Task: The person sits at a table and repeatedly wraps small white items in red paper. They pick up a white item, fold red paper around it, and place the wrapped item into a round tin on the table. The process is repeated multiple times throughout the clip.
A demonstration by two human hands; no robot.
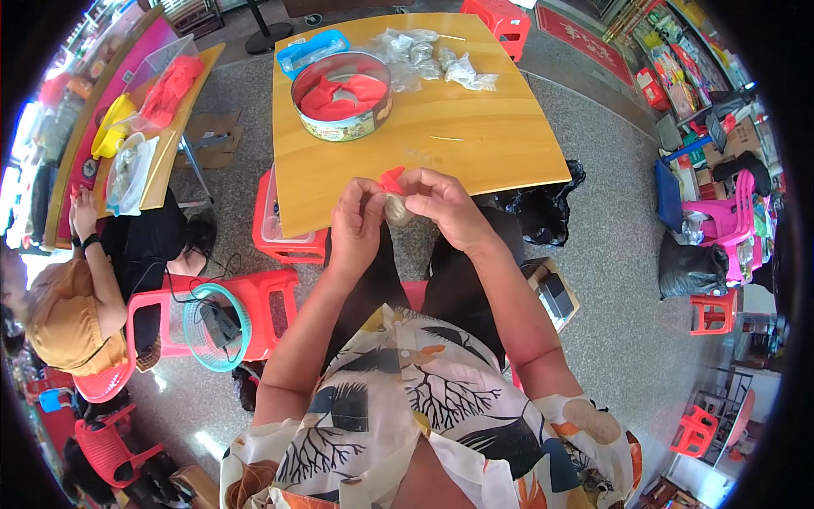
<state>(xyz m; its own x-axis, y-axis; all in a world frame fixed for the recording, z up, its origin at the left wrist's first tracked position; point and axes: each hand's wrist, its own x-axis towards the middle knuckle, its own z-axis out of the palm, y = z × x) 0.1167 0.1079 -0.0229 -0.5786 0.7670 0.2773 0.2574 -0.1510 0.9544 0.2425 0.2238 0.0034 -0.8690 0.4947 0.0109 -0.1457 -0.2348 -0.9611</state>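
Just off the near edge of the wooden table [487,127], both my hands meet over one small item. It has a red piece, like cloth or film, [391,180] on top and a pale, shiny rounded bundle [397,209] below; its exact kind is unclear. My left hand [354,219] pinches it from the left with thumb and fingers. From the other side, my right hand [447,206] grips it with bent fingers. Beyond them stands a round tin [346,129] with red pieces [343,95] inside.
A blue tray [312,51] and crumpled clear plastic bags [411,55] lie at the table's far side. Red stools [500,25] stand around it. At left, a person [72,305] sits at another table with a yellow bowl [113,125]. A black bag [551,208] hangs right.
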